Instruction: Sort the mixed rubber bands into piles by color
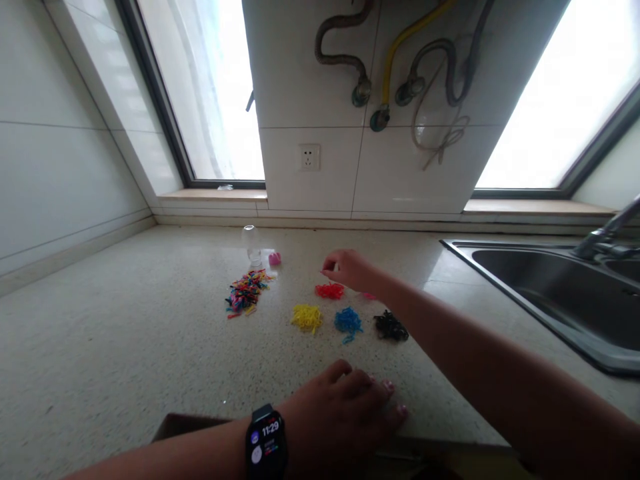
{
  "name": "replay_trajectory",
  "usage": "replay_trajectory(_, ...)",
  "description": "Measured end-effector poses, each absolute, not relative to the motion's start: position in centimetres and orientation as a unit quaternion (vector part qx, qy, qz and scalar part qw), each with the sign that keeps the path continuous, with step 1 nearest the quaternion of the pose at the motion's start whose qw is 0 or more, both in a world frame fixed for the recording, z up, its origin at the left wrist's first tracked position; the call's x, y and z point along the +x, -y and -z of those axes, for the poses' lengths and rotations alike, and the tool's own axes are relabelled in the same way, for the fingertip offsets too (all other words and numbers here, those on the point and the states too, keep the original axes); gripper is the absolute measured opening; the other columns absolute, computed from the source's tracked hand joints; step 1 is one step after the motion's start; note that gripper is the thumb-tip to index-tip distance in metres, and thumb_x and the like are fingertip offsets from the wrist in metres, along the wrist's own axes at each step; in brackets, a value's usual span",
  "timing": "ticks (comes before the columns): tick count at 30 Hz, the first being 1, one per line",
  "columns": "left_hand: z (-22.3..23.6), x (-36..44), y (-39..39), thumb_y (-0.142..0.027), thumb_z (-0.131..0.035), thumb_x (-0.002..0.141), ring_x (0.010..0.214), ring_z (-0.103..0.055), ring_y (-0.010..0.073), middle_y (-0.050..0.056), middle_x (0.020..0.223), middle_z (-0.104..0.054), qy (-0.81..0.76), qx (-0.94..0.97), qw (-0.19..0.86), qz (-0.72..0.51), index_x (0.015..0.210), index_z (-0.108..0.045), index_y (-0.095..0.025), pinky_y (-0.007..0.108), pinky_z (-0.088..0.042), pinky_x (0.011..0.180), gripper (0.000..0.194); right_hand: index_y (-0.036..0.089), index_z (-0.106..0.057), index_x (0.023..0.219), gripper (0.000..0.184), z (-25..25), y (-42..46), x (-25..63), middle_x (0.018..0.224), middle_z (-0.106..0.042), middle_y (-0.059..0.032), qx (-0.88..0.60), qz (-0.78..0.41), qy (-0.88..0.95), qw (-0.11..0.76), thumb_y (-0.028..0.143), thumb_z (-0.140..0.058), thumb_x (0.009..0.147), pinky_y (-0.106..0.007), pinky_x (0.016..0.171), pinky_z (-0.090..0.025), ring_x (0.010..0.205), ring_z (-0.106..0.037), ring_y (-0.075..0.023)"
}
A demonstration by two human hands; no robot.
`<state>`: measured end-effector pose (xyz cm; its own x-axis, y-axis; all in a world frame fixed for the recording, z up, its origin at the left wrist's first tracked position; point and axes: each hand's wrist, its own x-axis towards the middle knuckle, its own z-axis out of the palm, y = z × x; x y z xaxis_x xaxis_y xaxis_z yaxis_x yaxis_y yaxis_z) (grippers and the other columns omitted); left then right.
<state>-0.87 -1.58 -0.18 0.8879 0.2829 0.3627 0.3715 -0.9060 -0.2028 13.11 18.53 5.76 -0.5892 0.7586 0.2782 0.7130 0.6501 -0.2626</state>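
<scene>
Our left hand [340, 413] is closest to us, lying flat at the near edge of the worktop [150, 320], with a black watch [267, 440] on the wrist that says 11:29. Its fingers [375, 393] are a little bit apart and hold nothing that we can see. Our right hand [349, 269] hangs over the worktop, just past the red pile [329, 291]. Its thumb and first finger curl toward each other, but we cannot tell if they touch or pinch something small.

We see piles of little bands. Yellow pile [307, 319], blue pile [348, 321] and black pile [391, 326] sit in a row, nearer to us than the red one. We spot only a bit of the pink pile [369, 296], because our right arm hides the rest. Over to the left, the mixed pile [247, 291] has lots of colors all jumbled up. Behind it we see a clear bottle [251, 247], and a round pink thing [275, 258] is just beside that. On our right is a shiny sink [550, 280] with a tap [605, 237].
</scene>
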Motion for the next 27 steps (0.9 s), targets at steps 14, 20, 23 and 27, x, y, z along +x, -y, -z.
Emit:
replay_trajectory(14, 0.5, -0.8, 1.6, -0.034, -0.049, 0.1, 0.114, -0.052, 0.0237, 0.007, 0.143, -0.054, 0.172, -0.964, 0.111, 0.172, 0.144, -0.047, -0.019, 0.041, -0.041, 0.097, 0.046, 0.02, -0.077, 0.088, 0.028, -2.2, -17.1, 26.4, 0.083, -0.074, -0.005, -0.514, -0.137, 0.823, 0.202, 0.044, -0.062, 0.084, -0.028, 0.063, -0.041, 0.066, -0.059, -0.0151)
replay_trajectory(20, 0.0, -0.7, 1.8, -0.033, -0.052, 0.098, 0.114, -0.052, 0.0237, 0.009, 0.142, -0.054, 0.181, -0.965, 0.104, 0.157, 0.143, -0.047, -0.019, 0.041, -0.041, 0.097, 0.048, 0.019, -0.077, 0.092, 0.031, -2.1, -17.2, 27.6, 0.079, -0.073, -0.0061, -0.539, -0.119, 0.807, 0.209, 0.042, -0.055, 0.088, -0.028, 0.064, -0.043, 0.07, -0.062, -0.0172)
replay_trajectory(23, 0.0, -0.8, 1.8, -0.032, -0.051, 0.098, 0.115, -0.052, 0.0246, 0.009, 0.143, -0.053, 0.181, -0.967, 0.093, 0.156, 0.144, -0.046, -0.019, 0.041, -0.04, 0.098, 0.049, 0.019, -0.077, 0.092, 0.029, -1.7, -17.5, 28.2, 0.082, -0.074, -0.0069, -0.542, -0.133, 0.806, 0.199, 0.04, -0.056, 0.088, -0.029, 0.067, -0.045, 0.073, -0.063, -0.0183)
replay_trajectory(27, 0.2, -0.9, 1.8, -0.032, -0.049, 0.098, 0.115, -0.051, 0.0248, 0.008, 0.144, -0.053, 0.181, -0.966, 0.084, 0.164, 0.144, -0.046, -0.019, 0.041, -0.038, 0.099, 0.048, 0.019, -0.077, 0.093, 0.028, -1.2, -17.9, 28.5, 0.085, -0.075, -0.0076, -0.523, -0.153, 0.815, 0.198, 0.038, -0.056, 0.088, -0.03, 0.07, -0.047, 0.075, -0.064, -0.0189)
